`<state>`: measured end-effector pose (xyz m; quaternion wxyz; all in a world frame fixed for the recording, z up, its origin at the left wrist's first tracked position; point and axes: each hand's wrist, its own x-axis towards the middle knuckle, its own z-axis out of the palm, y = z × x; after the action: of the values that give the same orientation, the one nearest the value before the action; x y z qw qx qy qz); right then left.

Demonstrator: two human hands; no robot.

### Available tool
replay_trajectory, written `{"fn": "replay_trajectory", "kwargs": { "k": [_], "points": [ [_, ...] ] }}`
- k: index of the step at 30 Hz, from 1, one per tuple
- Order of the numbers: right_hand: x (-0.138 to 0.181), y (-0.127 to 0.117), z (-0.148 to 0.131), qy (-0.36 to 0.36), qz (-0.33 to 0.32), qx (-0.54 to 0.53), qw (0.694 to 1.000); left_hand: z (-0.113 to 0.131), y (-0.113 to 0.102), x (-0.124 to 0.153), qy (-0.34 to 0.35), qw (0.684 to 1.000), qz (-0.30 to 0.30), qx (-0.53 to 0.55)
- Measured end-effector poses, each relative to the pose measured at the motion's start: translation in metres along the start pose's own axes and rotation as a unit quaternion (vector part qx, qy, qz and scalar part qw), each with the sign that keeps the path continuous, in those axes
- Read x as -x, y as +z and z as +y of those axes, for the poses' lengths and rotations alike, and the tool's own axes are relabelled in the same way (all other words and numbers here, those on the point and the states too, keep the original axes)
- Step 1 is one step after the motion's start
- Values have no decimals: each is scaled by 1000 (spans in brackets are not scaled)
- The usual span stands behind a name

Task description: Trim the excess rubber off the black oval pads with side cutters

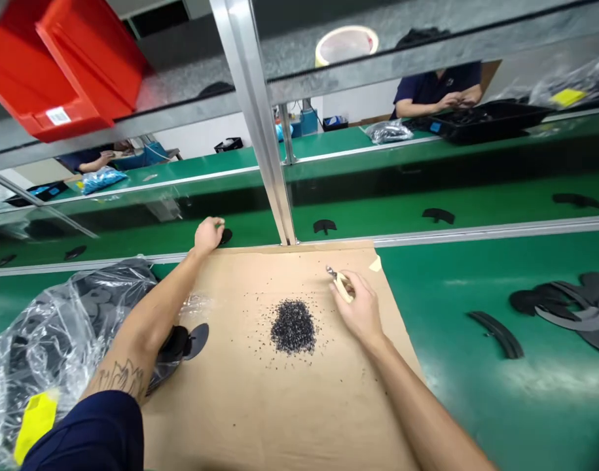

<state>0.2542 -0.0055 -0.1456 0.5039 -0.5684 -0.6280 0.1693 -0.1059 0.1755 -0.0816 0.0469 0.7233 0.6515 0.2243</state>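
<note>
My left hand (209,234) reaches over the far edge of the cardboard to the green belt. Its fingers are curled at a small flat black part (225,236), and the grip is partly hidden. My right hand (361,304) is closed around cutting nippers (342,285) with cream handles, their metal jaws pointing up and left. Between my arms, a pile of tiny black scraps (293,327) lies on the brown cardboard sheet (260,412). Beside my left forearm, flat black parts (198,341) lie at the mouth of a clear plastic bag (83,307) full of similar pieces.
Black curved parts (495,335) lie on the green table at right, with a heap (579,307) beyond. Single black parts (438,214) sit along the belt. A metal post (260,131) stands ahead, under a shelf with a red bin (68,72). Co-workers (439,91) sit across.
</note>
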Motion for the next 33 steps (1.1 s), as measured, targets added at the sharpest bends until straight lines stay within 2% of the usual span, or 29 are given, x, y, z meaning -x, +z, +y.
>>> {"fn": "replay_trajectory", "kwargs": {
  "k": [2,6,10,14,16,21,23,25,29,33],
  "points": [
    [-2,1,2,39,23,-25,999,12,11,11,62,998,-13,16],
    [-7,2,7,97,64,-63,991,44,47,56,200,972,-105,66],
    [-7,2,6,115,73,-78,988,68,73,113,316,918,-186,152],
    [-7,3,5,115,82,-77,987,82,73,148,377,853,-271,238],
    [-8,3,5,113,81,-78,987,88,71,148,377,841,-277,272],
    [-8,3,7,111,81,-85,987,103,78,109,281,897,-198,278],
    [-8,4,8,110,83,-84,987,109,84,100,251,907,-190,278],
    [-9,4,9,111,90,-85,986,116,88,103,244,897,-210,302],
    [-9,5,12,109,106,-99,983,126,86,122,260,849,-253,383],
    [-10,5,12,112,108,-112,982,135,88,107,179,858,-213,432]
  ]
}}
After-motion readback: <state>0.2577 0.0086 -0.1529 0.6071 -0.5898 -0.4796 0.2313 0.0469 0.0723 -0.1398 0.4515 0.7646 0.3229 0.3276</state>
